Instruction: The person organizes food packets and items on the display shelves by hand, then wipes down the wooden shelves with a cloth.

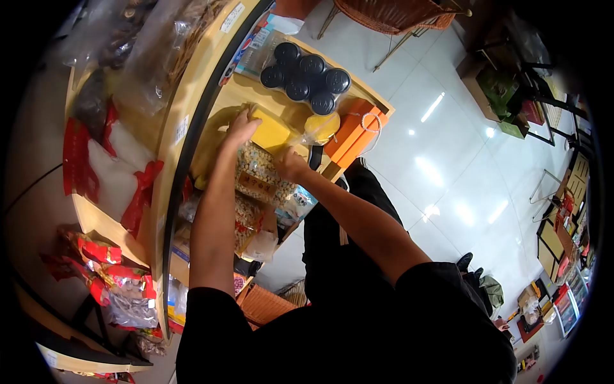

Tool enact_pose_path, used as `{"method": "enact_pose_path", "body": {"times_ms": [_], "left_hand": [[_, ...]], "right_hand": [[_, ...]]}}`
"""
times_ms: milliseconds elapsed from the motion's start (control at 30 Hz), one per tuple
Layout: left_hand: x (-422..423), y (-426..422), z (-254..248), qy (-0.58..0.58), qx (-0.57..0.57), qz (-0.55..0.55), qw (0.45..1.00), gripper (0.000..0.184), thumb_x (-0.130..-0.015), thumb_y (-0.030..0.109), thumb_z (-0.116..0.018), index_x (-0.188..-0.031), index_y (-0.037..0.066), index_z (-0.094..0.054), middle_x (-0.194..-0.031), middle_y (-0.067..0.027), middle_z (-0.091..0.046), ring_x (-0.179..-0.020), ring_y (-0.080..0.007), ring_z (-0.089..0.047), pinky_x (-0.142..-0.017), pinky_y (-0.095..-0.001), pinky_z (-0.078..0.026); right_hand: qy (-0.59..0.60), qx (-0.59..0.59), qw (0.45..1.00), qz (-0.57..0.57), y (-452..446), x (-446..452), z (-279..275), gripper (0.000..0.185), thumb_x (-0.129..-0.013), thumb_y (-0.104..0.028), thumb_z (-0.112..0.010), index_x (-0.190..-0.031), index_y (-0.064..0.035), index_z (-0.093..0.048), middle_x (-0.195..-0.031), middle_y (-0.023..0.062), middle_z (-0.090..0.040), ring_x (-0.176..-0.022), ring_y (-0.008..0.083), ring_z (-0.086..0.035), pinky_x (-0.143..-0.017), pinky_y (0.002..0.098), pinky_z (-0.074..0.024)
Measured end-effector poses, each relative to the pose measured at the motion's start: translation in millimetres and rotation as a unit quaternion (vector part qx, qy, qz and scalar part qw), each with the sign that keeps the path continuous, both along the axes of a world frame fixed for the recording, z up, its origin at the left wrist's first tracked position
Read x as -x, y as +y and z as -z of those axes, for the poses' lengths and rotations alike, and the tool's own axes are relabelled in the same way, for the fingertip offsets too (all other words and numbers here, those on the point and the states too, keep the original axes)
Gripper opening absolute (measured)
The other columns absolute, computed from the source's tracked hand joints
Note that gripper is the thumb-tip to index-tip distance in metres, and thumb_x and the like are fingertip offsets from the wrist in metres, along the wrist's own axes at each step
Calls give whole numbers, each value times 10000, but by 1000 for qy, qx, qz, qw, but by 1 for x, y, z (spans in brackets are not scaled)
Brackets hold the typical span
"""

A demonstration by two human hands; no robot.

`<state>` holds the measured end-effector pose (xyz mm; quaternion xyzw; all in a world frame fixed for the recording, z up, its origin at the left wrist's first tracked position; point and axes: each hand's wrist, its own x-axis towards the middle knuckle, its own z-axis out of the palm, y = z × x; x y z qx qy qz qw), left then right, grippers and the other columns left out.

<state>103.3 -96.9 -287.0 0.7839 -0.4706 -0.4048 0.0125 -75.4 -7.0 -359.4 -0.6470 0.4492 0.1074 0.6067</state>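
Observation:
A yellow box (271, 130) lies between my hands on the light wooden shelf. My left hand (240, 128) is closed on its left end, with the thumb along the top. Curled against the box's lower right corner, my right hand (293, 166) has its fingertips partly hidden. Just below are clear packs of pale, nut-like pieces (256, 163) with a brown label. To the right stand a yellow-lidded jar (322, 127) in clear wrap and an orange box (353, 136) with a white cord handle. Several dark-lidded jars (311, 66) sit wrapped together behind.
A black-edged wooden shelf (185, 128) runs along the left, holding red-and-clear bags (118, 173). At the top is a wicker chair (396, 14). Shiny floor tiles (428, 147) extend right, with boxes on a rack (499, 96) beyond.

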Motion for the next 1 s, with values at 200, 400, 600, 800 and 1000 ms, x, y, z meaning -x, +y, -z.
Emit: {"method": "enact_pose_path", "body": {"times_ms": [200, 400, 600, 800, 1000], "left_hand": [[6, -6, -6, 29, -33, -26, 999, 425, -806, 224, -602, -1162, -2, -547, -1058, -205, -633, -1003, -335, -609, -865, -407, -453], [30, -5, -34, 59, 23, 6, 998, 493, -767, 244, -698, -1171, 7, -546, -1132, -232, -620, -1089, -357, -599, -913, -422, -459], [70, 11, -29, -23, 49, 175, 983, 636, -785, 310, -743, -1237, -61, -494, -1244, -270, -543, -1203, -379, -502, -1014, -418, -413], [95, 39, -90, 33, 40, 110, 993, 638, -826, 289, -720, -1320, -7, -446, -1246, -265, -560, -1167, -414, -537, -965, -445, -444], [105, 81, -202, 11, 235, 10, 972, 470, -803, 154, -721, -1210, 30, -524, -1097, -235, -618, -1008, -430, -587, -842, -458, -488]], "right_hand": [[-25, -105, 992, 71, -12, -3, -9, 763, -934, -458, -409, -1318, 192, -292, -1186, 350, -558, -1117, 409, -582, -956, 418, -461], [-37, -178, 956, 229, -21, -9, -63, 676, -900, -353, -545, -1271, 160, -310, -1084, 273, -615, -1027, 354, -619, -900, 403, -483], [-92, -189, 919, 333, -18, 1, -60, 486, -881, -309, -614, -1157, 54, -445, -850, 111, -605, -667, 174, -580, -550, 305, -466], [-248, -10, 933, 262, -1, 16, -47, 412, -909, -171, -580, -1246, 29, -452, -986, 152, -625, -840, 224, -616, -731, 343, -500], [-227, -9, 967, 119, -20, 55, -137, 466, -887, -275, -637, -1274, -60, -490, -1088, 200, -641, -945, 339, -645, -861, 395, -493]]}}
